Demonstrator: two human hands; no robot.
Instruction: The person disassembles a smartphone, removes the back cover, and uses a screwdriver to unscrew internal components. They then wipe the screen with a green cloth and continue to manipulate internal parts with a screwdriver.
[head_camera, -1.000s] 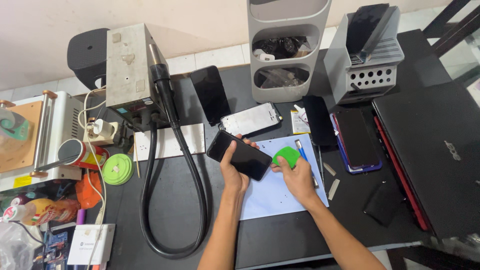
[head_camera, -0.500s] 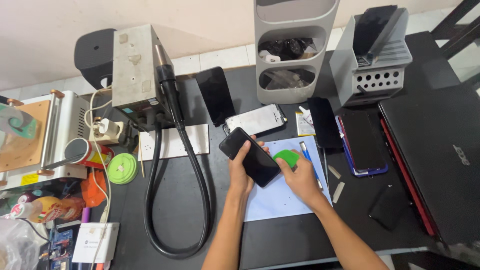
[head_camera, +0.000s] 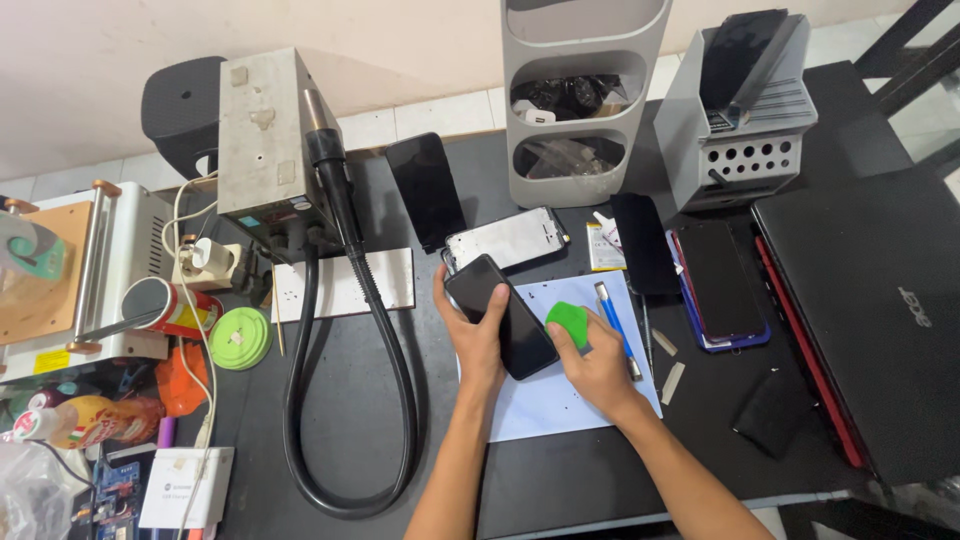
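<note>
My left hand (head_camera: 472, 330) grips a black smartphone (head_camera: 503, 316) by its left edge, holding it tilted over a pale blue mat (head_camera: 560, 400). My right hand (head_camera: 597, 362) rests on the mat at the phone's right side and pinches a round green suction cup (head_camera: 568, 322) that sits against the phone's lower right edge. A blue pen-like tool (head_camera: 612, 322) lies on the mat just right of the green cup. A silver phone frame (head_camera: 507, 239) lies just beyond the held phone.
A grey hot-air station (head_camera: 262, 150) with a looping black hose (head_camera: 340, 440) stands at left. A grey shelf tower (head_camera: 580, 100), a grey tool holder (head_camera: 745, 130), several dark phones (head_camera: 715, 280) and a black laptop (head_camera: 880, 320) lie to the right. Green disc (head_camera: 240, 338) at left.
My left hand has turned the phone from lying crosswise to standing more lengthwise. My right hand with the green cup has stayed at its right edge. The camera has moved closer.
</note>
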